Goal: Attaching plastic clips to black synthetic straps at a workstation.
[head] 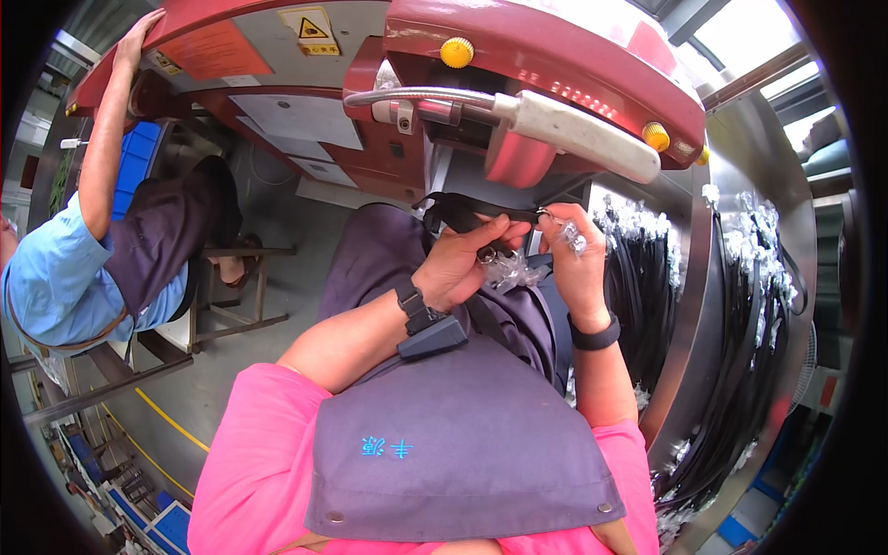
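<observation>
My left hand (451, 260), with a black watch at the wrist, grips a black strap (472, 206) over my apron-covered lap. Below those fingers sits a metal ring (488, 255), beside crumpled clear plastic wrap (515, 270). With thumb and fingertips, my right hand (577, 253) pinches the strap's right end at a small metal fitting (542, 212). Another bit of clear wrap (573, 237) sticks out between the right fingers. The strap spans the short gap between both hands, and its left end is folded over. My palms partly hide the fitting and ring.
A red machine (541, 62) stands right in front, with a white lamp (583, 132) above my hands. Black straps with plastic-wrapped ends hang at the right (638, 298) and lie in a metal trough (735, 374). At left, a seated co-worker (69, 270) rests a hand on the machine.
</observation>
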`<state>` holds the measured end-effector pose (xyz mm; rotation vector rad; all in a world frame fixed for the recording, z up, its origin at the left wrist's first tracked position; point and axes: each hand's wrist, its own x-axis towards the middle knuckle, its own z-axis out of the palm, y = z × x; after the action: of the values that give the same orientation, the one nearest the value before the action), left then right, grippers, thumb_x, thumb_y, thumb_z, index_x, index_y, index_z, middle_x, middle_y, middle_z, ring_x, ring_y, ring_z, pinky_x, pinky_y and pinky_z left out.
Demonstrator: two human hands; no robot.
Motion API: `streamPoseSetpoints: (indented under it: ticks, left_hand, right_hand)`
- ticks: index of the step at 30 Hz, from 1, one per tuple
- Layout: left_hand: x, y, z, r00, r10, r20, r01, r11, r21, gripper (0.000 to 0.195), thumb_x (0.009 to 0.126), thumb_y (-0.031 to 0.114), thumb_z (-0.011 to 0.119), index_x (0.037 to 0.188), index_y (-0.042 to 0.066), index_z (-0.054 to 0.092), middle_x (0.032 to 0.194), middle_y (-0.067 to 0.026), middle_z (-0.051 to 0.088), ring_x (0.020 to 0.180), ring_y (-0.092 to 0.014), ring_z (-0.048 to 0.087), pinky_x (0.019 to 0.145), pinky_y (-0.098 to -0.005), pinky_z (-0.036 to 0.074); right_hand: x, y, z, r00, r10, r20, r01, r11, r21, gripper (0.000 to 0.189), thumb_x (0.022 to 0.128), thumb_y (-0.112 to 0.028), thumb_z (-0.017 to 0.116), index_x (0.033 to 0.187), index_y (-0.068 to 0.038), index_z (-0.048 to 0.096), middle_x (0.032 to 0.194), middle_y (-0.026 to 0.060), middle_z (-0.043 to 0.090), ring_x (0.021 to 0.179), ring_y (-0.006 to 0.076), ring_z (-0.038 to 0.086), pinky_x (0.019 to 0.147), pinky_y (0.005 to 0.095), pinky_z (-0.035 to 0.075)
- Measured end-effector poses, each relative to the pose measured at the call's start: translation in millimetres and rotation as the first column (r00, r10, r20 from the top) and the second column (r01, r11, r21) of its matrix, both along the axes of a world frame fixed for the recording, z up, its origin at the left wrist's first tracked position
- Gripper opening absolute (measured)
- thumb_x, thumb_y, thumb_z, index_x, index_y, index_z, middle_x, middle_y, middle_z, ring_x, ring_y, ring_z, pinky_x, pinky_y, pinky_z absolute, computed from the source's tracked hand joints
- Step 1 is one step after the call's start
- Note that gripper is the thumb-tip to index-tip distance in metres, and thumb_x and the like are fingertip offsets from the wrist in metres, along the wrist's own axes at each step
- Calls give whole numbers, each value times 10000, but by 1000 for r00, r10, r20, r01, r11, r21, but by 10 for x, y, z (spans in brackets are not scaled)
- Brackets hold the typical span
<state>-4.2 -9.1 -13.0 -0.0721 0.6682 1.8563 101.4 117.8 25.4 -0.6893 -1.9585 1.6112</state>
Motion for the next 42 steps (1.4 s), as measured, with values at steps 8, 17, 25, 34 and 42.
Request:
streamPoseSetpoints:
  ticks: [8,17,25,34,42]
  left_hand:
    - [-6,74,143,996,54,75,-54,999,4,143,928,140,584,983,13,620,1007,-123,659,868,-146,615,787,-297,508]
    - [-13,130,110,991,57,119,-59,998,20,189,923,166,596,999,-6,617,1040,-127,658,882,-162,606,791,-313,500]
    - [-27,131,151,991,56,122,-56,998,-3,209,936,166,575,1008,-26,617,1030,-104,651,861,-131,596,837,-306,496]
    - [-21,156,121,994,36,107,-38,999,19,282,931,191,583,1087,-42,615,978,-86,663,854,-142,591,797,-296,483]
    - [26,270,91,993,-2,121,-5,998,57,299,935,205,577,1108,-37,614,986,-73,651,855,-125,574,819,-282,470]
  right_hand:
    - [-168,4,-1,997,-71,-24,67,985,-161,86,895,-109,626,937,-35,621,661,-20,581,562,26,472,499,190,362]
    - [-251,105,-95,994,-107,-39,94,966,-241,92,874,-101,650,919,-22,633,650,-14,588,540,25,458,486,193,359]
    - [-269,164,-100,997,-77,2,74,958,-278,123,870,-124,661,946,-30,634,698,-5,617,549,28,458,481,196,367]
    - [-267,168,-76,995,-95,19,96,951,-292,133,873,-137,659,961,-43,627,722,-8,625,554,23,460,477,191,368]
    - [-217,191,-57,987,-146,-69,115,937,-329,98,872,-107,651,933,-51,598,672,-29,557,535,24,441,463,194,347]
